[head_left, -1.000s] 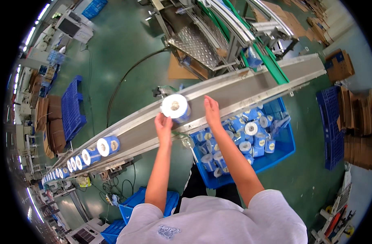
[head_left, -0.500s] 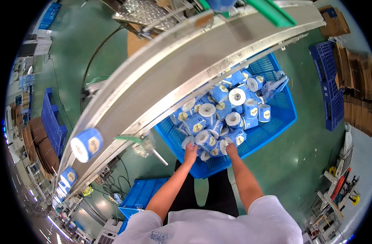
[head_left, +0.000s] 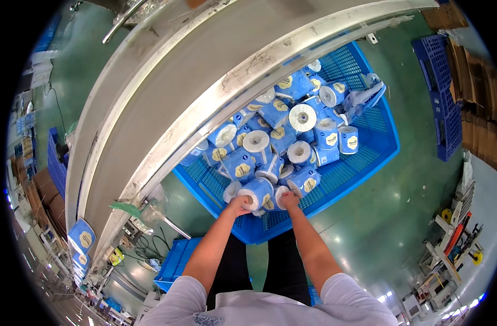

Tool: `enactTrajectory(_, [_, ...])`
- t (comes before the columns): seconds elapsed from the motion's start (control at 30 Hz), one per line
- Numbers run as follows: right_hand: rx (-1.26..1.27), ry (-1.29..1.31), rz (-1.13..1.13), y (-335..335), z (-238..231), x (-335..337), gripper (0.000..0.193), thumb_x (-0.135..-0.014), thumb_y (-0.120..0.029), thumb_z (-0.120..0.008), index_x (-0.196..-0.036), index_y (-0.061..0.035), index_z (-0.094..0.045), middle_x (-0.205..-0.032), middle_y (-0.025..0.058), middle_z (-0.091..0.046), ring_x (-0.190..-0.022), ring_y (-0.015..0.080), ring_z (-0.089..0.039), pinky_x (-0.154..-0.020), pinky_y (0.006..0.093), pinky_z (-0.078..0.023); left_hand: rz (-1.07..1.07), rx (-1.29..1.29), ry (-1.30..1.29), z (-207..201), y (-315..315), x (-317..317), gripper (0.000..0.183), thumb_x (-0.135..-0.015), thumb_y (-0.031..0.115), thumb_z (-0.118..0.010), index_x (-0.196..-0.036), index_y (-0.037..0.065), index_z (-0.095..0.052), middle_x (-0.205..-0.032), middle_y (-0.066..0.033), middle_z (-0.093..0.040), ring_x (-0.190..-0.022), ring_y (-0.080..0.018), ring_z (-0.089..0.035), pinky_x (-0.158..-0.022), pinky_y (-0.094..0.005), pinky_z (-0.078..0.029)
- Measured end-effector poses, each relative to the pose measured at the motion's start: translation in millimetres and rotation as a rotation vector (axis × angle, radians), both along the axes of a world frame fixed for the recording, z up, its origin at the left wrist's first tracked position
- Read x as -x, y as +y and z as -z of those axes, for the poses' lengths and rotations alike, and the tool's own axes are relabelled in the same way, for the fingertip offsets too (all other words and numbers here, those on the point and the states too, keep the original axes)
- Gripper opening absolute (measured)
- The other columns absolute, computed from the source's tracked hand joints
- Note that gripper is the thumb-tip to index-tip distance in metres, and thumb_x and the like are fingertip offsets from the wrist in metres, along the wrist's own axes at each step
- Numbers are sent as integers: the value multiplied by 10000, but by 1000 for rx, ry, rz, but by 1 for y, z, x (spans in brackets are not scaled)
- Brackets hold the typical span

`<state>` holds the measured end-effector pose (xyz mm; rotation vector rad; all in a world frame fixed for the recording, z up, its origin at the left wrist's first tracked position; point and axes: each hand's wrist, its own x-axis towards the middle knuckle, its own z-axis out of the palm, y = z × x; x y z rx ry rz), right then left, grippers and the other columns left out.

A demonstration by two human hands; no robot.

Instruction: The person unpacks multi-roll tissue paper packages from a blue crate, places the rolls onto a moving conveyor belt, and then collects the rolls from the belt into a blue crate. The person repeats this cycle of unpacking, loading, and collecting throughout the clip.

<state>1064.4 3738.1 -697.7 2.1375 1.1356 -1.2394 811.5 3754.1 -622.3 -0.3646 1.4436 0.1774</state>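
A blue plastic basket point(head_left: 387, 157) in front of me holds a heap of toilet paper rolls in blue-and-white wrapping with pale yellow labels. At its near edge, my left hand point(head_left: 239, 206) is closed on the end of a wrapped toilet paper roll point(head_left: 261, 190), the thumb by its core hole. Just to the right, my right hand point(head_left: 290, 200) grips the white end of another roll point(head_left: 280, 195), its fingertips partly hidden. A further roll point(head_left: 305, 181) lies right above that hand. Between the two hands, more rolls show underneath.
A conveyor point(head_left: 167, 87) with metal rails curves past the basket's far left side, with wrapped rolls point(head_left: 82, 237) on its lower left end. A crumpled plastic bag point(head_left: 363, 98) hangs at the basket's right rim. Blue pallets point(head_left: 438, 103) and stacked cardboard point(head_left: 479, 136) stand at the right.
My left hand has come onto the end of a wrapped roll. My right hand stays low among the rolls. The view has shifted, and the conveyor looks closer.
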Motion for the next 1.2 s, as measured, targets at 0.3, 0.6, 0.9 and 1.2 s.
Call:
enactTrajectory(0.3, [105,351,-9,42,-59,1,575,-587,-499,-721,-919,-32,-678,-1089,194,-593,-1035,341,-557,-858,406,-459,-17,-601,251,-56,48,9,428,-781,143,-535,-1198,69,-472,-1089,-97,-579,-1059,-246,-543,-919,-362,-413])
enactTrajectory(0.6, [34,432,-344,143,-101,-105,501,-664,-516,-601,-1007,-164,-693,-1313,182,-463,-1333,373,-202,-1087,460,-156,452,-545,440,-12,90,21,465,-651,236,-659,-1066,35,-600,-1255,-150,-348,-1154,-294,-394,-952,-363,-360])
enactTrajectory(0.9, [-6,599,-122,135,-87,-113,323,-645,-359,-712,-858,-117,-710,-854,103,-682,-808,227,-649,-720,328,-493,556,-886,792,-69,69,8,457,-640,270,-735,-1032,59,-631,-1037,-141,-466,-981,-296,-457,-873,-355,-389])
enactTrajectory(1.2, [-323,486,-409,41,-31,-32,471,-608,-475,-721,-935,-136,-691,-976,112,-664,-923,299,-619,-814,383,-486,-64,-1080,344,-290,82,8,364,-782,76,-639,-1120,-13,-537,-1109,-82,-446,-1087,-206,-458,-940,-312,-371])
